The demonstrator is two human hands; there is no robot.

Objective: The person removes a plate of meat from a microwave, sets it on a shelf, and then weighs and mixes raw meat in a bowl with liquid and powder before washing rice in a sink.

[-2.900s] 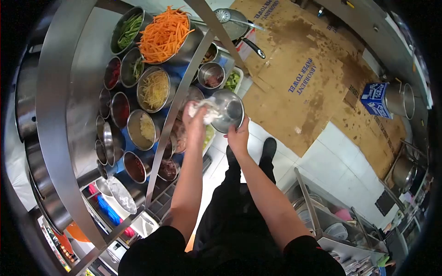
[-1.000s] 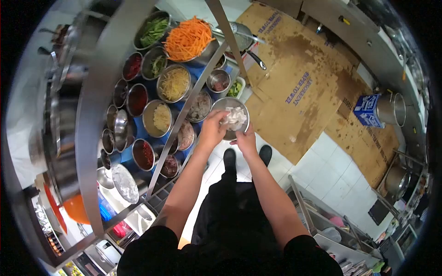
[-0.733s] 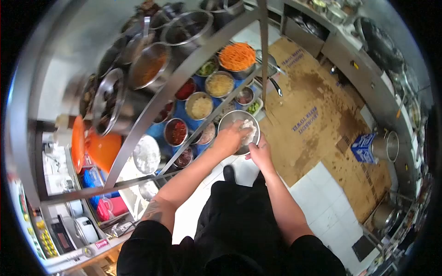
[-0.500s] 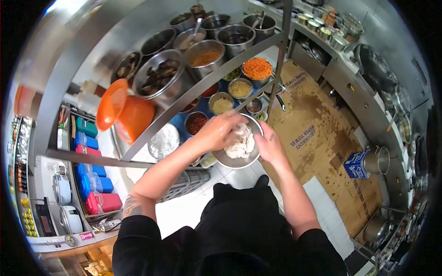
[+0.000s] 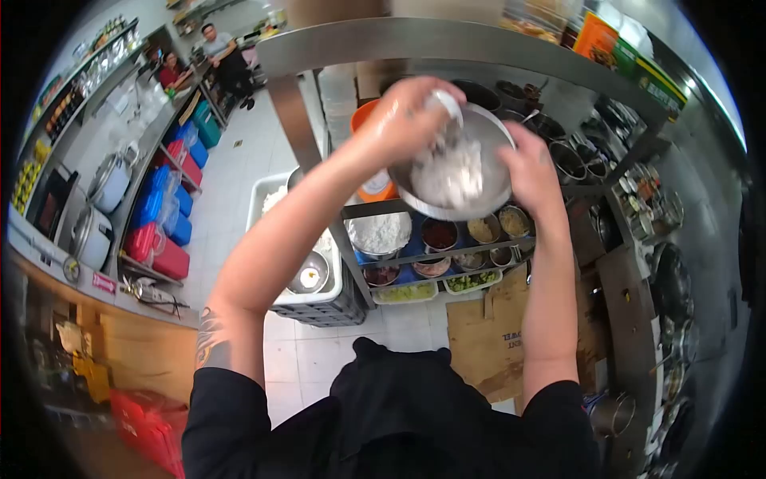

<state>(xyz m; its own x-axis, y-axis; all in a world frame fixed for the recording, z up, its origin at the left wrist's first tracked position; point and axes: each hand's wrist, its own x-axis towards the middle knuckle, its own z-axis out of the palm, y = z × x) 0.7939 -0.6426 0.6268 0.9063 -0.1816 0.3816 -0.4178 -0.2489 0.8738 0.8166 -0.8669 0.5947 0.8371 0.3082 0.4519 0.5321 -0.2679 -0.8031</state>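
While the metal bowl (image 5: 459, 172) sits up near 12 o'clock in the head view, raised in front of the steel shelf rack (image 5: 447, 44), we can see it's got a pale, whitish heap of food (image 5: 447, 172) in it, kinda blurry so we can't say exactly what it is. Our right hand (image 5: 527, 164) is on the bowl's rim at its 3 o'clock side, fingers curled around the edge and gripping it. Our left hand (image 5: 407, 120) is at the bowl's 10 o'clock, fingers bent and bunched over the rim with some of the white stuff in them; how tight the pinch is we can't tell, too much blur.

Going outward: just behind the bowl at 9 o'clock there's an orange container (image 5: 371, 188) peeking out. Below the bowl, around 6 o'clock, a row of small steel tubs on the rack: one with white powder (image 5: 381, 233), one with something dark red (image 5: 439, 234), a couple of yellowish ones (image 5: 481, 230). Under those, a tray of green bits (image 5: 471, 281).

Further at 6 o'clock, flattened cardboard (image 5: 487, 335) on the tiled floor. Over at 9 o'clock, blue and red tubs (image 5: 163, 223) stacked under a counter, with rice cookers (image 5: 108, 180) on top. Way off at 11 o'clock two other people (image 5: 215, 52) are standing in the aisle.
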